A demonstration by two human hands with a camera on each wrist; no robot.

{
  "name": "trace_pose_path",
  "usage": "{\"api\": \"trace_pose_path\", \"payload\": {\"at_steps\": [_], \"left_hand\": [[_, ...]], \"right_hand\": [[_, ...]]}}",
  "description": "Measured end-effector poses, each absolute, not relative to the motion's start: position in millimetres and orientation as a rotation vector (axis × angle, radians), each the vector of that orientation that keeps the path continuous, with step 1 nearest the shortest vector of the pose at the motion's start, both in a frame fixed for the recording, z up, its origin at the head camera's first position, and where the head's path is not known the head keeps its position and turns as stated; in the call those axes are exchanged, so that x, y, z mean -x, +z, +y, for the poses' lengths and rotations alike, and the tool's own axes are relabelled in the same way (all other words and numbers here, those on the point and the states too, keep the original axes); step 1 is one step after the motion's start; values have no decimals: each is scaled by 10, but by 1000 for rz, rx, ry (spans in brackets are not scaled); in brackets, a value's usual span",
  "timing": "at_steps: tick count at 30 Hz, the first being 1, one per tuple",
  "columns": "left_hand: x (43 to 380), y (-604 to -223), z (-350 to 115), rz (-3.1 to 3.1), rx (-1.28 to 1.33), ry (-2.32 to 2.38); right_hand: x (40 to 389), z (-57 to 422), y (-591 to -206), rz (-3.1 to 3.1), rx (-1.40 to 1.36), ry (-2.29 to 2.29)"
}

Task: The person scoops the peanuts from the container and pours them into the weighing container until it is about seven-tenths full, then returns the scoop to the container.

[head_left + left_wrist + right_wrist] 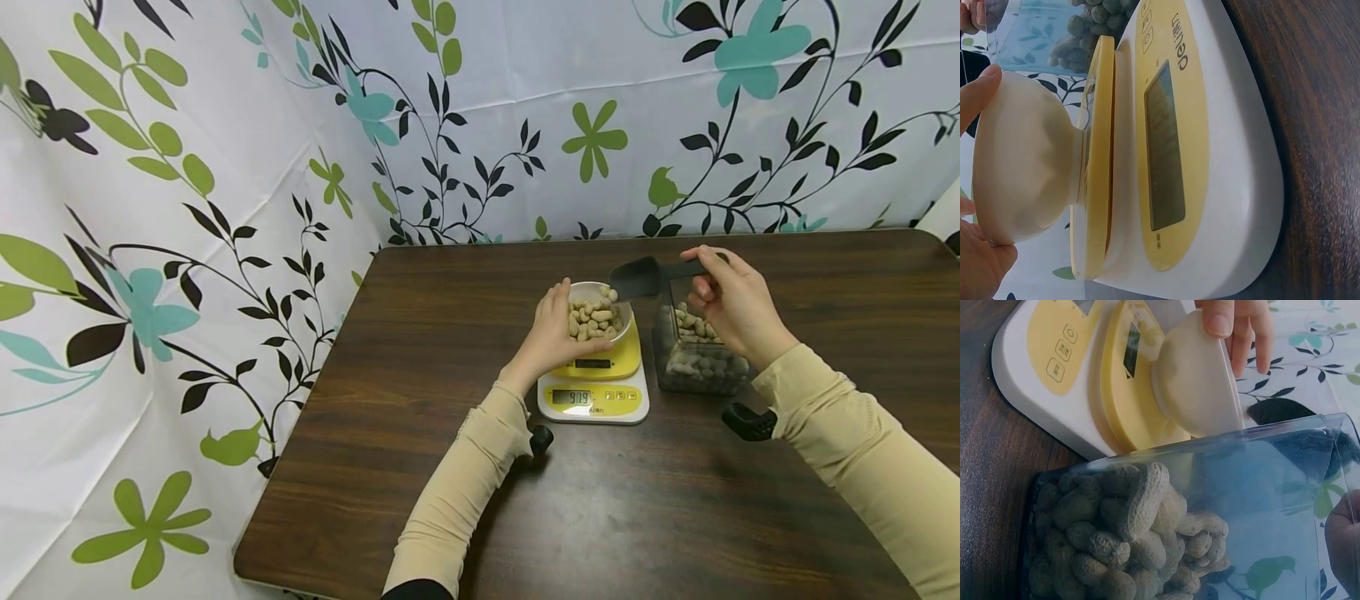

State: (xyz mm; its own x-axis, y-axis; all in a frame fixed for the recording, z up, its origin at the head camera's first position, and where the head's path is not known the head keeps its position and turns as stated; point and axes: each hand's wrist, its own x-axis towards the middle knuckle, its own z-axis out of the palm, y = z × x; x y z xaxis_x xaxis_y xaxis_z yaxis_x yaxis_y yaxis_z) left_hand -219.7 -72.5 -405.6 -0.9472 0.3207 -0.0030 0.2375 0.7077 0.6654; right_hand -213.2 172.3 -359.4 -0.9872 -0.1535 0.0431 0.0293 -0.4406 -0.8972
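A white bowl (623,321) full of peanuts (590,317) stands on the yellow platform of a kitchen scale (558,400), whose display is lit. My left hand (558,332) holds the bowl by its rim, thumb at the near side and fingers along the left. In my right hand (729,302) is the handle of a black scoop (637,277), its blade tilted over the bowl's right rim. A few peanuts sit right at the blade's edge. Below the right hand is a clear plastic container (1260,487) with more unshelled peanuts (1110,550) in its lower part.
Everything stands on a dark wooden table (420,375), with the container close to the scale's right side. A white curtain (495,92) with leaf and flower prints hangs behind the table and on its left.
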Motion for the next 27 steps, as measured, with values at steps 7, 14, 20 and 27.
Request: {"api": "trace_pose_path", "payload": {"at_steps": [7,14,20,27], "left_hand": [[2204,-4064,-698,2797,-478,1069],[2207,-4052,-687,2792,-486,1057],[2243,-3970,-656,2791,-504,1075],[2269,-3783,-488,2796,-596,1015]], "right_hand": [[2115,1742,-3584,1588,187,-2579],[2109,1779,-3579,1471,159,-2620],[2123,1836,-3512,1250,184,-2706],[2121,2043,-3413,1109,242,-2817]]}}
